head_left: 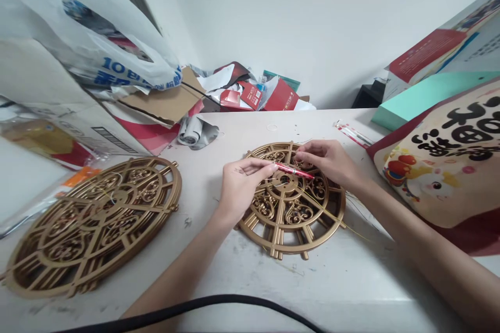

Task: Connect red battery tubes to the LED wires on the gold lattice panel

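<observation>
A round golden openwork disc (291, 218) lies flat on the white table (250, 281) in front of me. Both hands hover over its hub. My left hand (242, 184) is closed, pinching one end of a thin red stick (294, 170). My right hand (330, 158) is closed on the stick's other end, over the disc's far rim. A fine golden thread (332, 216) trails from the hub across the disc toward the right.
A stack of similar golden discs (96, 223) lies at the left. White plastic bags (97, 36), cardboard and red packets (253, 94) pile up at the back. A printed cushion-like bag (445, 166) sits at the right. A black cable (219, 303) crosses the near edge.
</observation>
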A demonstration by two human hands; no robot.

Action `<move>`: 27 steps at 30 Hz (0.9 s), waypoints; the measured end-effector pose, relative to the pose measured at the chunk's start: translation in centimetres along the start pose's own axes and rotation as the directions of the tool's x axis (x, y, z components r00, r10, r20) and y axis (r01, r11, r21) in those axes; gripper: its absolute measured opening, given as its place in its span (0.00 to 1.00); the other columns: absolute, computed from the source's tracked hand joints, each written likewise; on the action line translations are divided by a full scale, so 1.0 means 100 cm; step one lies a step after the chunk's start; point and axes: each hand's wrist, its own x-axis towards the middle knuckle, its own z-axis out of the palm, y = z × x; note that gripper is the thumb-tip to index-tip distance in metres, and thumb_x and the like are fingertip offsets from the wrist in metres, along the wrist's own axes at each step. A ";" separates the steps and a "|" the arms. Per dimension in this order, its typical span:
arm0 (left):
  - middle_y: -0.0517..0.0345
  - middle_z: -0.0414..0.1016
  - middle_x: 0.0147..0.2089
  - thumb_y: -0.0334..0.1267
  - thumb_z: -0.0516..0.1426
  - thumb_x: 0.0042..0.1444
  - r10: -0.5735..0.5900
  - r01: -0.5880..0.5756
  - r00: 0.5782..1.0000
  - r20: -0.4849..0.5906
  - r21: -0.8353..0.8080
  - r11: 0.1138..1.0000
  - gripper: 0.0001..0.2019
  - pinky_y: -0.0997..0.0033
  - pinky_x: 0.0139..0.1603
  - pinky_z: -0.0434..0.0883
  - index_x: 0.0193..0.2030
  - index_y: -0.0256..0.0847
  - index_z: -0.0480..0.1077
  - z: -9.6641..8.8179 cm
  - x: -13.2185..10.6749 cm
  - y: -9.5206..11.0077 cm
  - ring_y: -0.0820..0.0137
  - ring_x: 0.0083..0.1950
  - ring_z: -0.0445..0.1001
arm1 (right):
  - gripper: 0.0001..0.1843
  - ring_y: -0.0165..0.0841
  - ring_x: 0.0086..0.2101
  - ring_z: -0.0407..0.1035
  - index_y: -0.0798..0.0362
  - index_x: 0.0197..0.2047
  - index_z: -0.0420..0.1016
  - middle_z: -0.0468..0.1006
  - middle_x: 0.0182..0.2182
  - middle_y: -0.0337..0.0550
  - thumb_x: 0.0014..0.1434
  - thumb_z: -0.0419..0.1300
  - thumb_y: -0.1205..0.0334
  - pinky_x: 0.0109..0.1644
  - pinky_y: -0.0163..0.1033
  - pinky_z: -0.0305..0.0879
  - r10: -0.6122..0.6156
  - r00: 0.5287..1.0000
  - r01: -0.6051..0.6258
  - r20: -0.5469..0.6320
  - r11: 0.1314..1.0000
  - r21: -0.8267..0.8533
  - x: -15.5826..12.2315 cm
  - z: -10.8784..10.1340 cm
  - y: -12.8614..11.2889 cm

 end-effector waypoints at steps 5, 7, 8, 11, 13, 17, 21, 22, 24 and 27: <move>0.47 0.84 0.40 0.43 0.72 0.48 -0.076 0.074 0.997 -0.016 -0.090 0.993 0.14 0.67 0.51 0.78 0.39 0.37 0.82 -0.011 0.010 -0.006 0.68 0.41 0.82 | 0.10 0.35 0.31 0.75 0.52 0.33 0.82 0.83 0.32 0.45 0.58 0.67 0.53 0.33 0.41 0.70 0.099 0.986 -0.095 -0.137 0.995 0.033 -0.010 0.000 0.004; 0.48 0.84 0.40 0.42 0.73 0.47 -0.095 0.091 0.995 -0.021 -0.139 0.986 0.14 0.69 0.51 0.78 0.38 0.37 0.82 -0.011 0.011 -0.007 0.69 0.42 0.81 | 0.10 0.37 0.32 0.77 0.52 0.35 0.82 0.84 0.33 0.47 0.57 0.69 0.54 0.35 0.42 0.72 0.117 0.971 -0.100 -0.209 0.991 0.090 -0.014 0.001 0.008; 0.48 0.84 0.40 0.41 0.73 0.47 -0.104 0.098 0.994 -0.026 -0.158 0.983 0.14 0.69 0.51 0.78 0.38 0.36 0.82 -0.011 0.011 -0.008 0.69 0.42 0.81 | 0.10 0.38 0.32 0.78 0.52 0.36 0.82 0.84 0.33 0.47 0.56 0.69 0.55 0.36 0.43 0.74 0.125 0.963 -0.099 -0.239 0.988 0.118 -0.016 0.002 0.010; 0.49 0.84 0.39 0.40 0.73 0.46 -0.128 0.114 0.990 -0.066 -0.185 0.976 0.14 0.71 0.51 0.78 0.37 0.35 0.81 -0.010 0.011 -0.009 0.70 0.41 0.80 | 0.10 0.39 0.32 0.80 0.52 0.38 0.80 0.85 0.32 0.48 0.55 0.70 0.56 0.37 0.45 0.76 0.145 0.948 -0.100 -0.283 0.981 0.169 -0.021 0.003 0.016; 0.50 0.83 0.38 0.40 0.73 0.46 -0.132 0.111 0.987 -0.096 -0.195 0.974 0.13 0.73 0.50 0.77 0.36 0.35 0.81 -0.010 0.010 -0.009 0.72 0.41 0.80 | 0.08 0.39 0.32 0.80 0.52 0.37 0.80 0.85 0.31 0.47 0.56 0.70 0.57 0.38 0.46 0.77 0.131 0.948 -0.089 -0.289 0.984 0.154 -0.024 0.004 0.018; 0.52 0.83 0.39 0.38 0.74 0.45 -0.129 0.096 0.982 -0.138 -0.226 0.969 0.13 0.76 0.49 0.77 0.36 0.35 0.81 -0.009 0.011 -0.007 0.73 0.42 0.80 | 0.05 0.39 0.32 0.79 0.52 0.37 0.82 0.85 0.31 0.47 0.60 0.67 0.60 0.41 0.49 0.78 0.070 0.953 -0.043 -0.295 0.994 0.096 -0.027 0.006 0.017; 0.52 0.83 0.39 0.36 0.74 0.44 -0.140 0.089 0.972 -0.186 -0.258 0.962 0.12 0.76 0.51 0.77 0.35 0.36 0.81 -0.006 0.012 -0.007 0.73 0.43 0.80 | 0.09 0.42 0.36 0.80 0.51 0.42 0.85 0.86 0.37 0.49 0.61 0.66 0.58 0.41 0.51 0.79 0.063 0.955 -0.030 -0.289 0.993 0.115 -0.029 0.009 0.017; 0.52 0.83 0.39 0.36 0.74 0.44 -0.143 0.088 0.970 -0.196 -0.264 0.960 0.12 0.75 0.52 0.77 0.35 0.35 0.81 -0.005 0.012 -0.007 0.73 0.43 0.80 | 0.10 0.43 0.37 0.81 0.51 0.43 0.85 0.86 0.38 0.50 0.61 0.66 0.58 0.42 0.52 0.79 0.064 0.958 -0.031 -0.281 0.992 0.121 -0.029 0.009 0.017; 0.52 0.83 0.39 0.35 0.74 0.44 -0.148 0.085 0.965 -0.216 -0.276 0.957 0.13 0.74 0.54 0.77 0.35 0.35 0.81 -0.003 0.012 -0.006 0.73 0.43 0.80 | 0.11 0.43 0.38 0.81 0.51 0.45 0.85 0.86 0.39 0.50 0.61 0.67 0.57 0.43 0.52 0.79 0.066 0.958 -0.031 -0.279 0.991 0.128 -0.029 0.010 0.018; 0.52 0.83 0.39 0.34 0.74 0.43 -0.148 0.075 0.961 -0.234 -0.293 0.953 0.12 0.73 0.55 0.78 0.34 0.34 0.81 -0.001 0.011 -0.006 0.73 0.43 0.81 | 0.10 0.42 0.36 0.80 0.50 0.43 0.86 0.86 0.37 0.48 0.61 0.67 0.57 0.43 0.52 0.78 0.072 0.946 -0.034 -0.316 0.992 0.125 -0.030 0.011 0.016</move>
